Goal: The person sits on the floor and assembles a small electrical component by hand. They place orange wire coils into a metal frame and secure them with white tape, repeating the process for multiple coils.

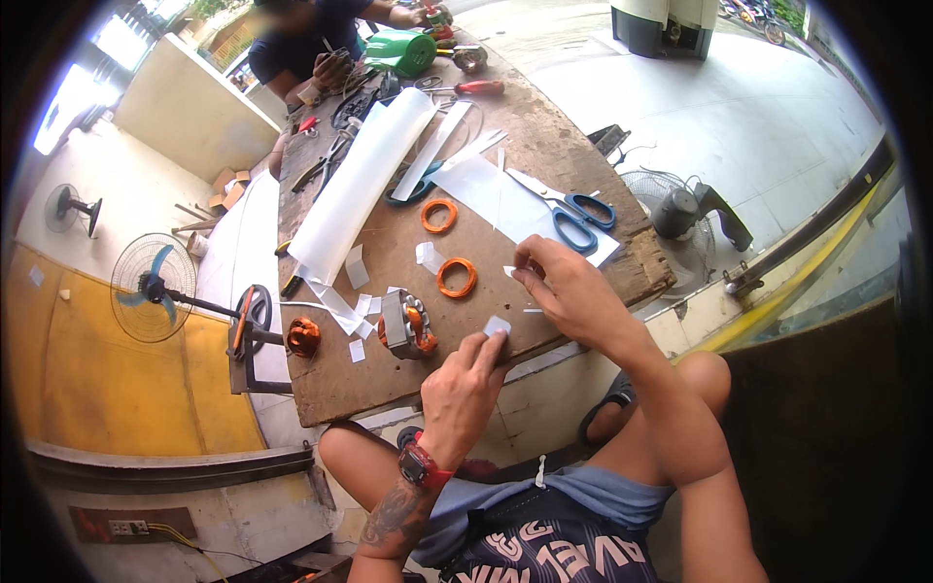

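At the near edge of the wooden table, my left hand (pixel 462 389) has a small white slip (pixel 497 325) at its fingertips. To its right my right hand (pixel 569 291) is closed in a pinch, with a tiny white scrap (pixel 510 272) at the fingers. A motor stator (pixel 396 325) with orange copper windings stands just left of my left hand. Two orange wire coils (pixel 456 278) (pixel 439 216) lie further up the table. Beyond my right hand, blue-handled scissors (pixel 575 219) rest partly open on a white sheet (pixel 486 194).
A long white roll of sheet (pixel 364 185) slants across the table's left side, near cut scraps (pixel 358 350). Another scissors (pixel 418 183) lies partly under strips. Across the far end a person (pixel 311 49) handles parts beside a green container (pixel 400 53). Fans (pixel 155 287) (pixel 680 214) stand on both sides.
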`<state>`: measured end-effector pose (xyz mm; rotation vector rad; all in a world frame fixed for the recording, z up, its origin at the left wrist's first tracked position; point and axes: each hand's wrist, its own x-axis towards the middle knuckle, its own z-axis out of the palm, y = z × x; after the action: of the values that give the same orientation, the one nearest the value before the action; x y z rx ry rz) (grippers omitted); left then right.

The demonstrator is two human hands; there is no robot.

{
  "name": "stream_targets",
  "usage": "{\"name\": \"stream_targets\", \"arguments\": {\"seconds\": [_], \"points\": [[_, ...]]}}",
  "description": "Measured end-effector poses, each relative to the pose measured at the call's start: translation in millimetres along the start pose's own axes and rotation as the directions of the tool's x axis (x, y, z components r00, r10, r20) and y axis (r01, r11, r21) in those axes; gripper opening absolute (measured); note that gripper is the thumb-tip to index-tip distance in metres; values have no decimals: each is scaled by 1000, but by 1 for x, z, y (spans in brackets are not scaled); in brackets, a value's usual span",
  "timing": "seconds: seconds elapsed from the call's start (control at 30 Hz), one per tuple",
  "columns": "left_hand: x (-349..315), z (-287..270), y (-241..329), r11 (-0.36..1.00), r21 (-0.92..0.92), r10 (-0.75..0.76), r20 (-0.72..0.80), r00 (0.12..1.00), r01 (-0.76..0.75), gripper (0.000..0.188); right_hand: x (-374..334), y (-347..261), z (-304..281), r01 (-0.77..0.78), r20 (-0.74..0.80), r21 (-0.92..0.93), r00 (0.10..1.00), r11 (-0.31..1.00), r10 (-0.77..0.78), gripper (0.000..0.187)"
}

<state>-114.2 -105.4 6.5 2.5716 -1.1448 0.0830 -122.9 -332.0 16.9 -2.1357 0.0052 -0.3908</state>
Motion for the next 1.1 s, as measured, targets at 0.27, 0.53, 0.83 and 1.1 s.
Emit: {"name": "stream_targets", "arguments": {"seconds": [0.27,0.53,0.83,1.1], "points": [[-34,3,-7,386,-912,-508,-89,857,134,23,-6,-13,17,291,-66,196,957,936,-284,23],[-45,-11,-17,300,-954,-602,-182,778,9,26,-25,-28,58,-413,458,720,887,557,65,27],[-87,-6,-37,331,-940,-539,-121,833,78,30,-42,-36,93,-440,533,726,845,529,-28,31],[-65,-32,-131,702,-695,-482,-308,820,152,29,-15,-10,51,173,53,-41,984,984,-171,31]]}}
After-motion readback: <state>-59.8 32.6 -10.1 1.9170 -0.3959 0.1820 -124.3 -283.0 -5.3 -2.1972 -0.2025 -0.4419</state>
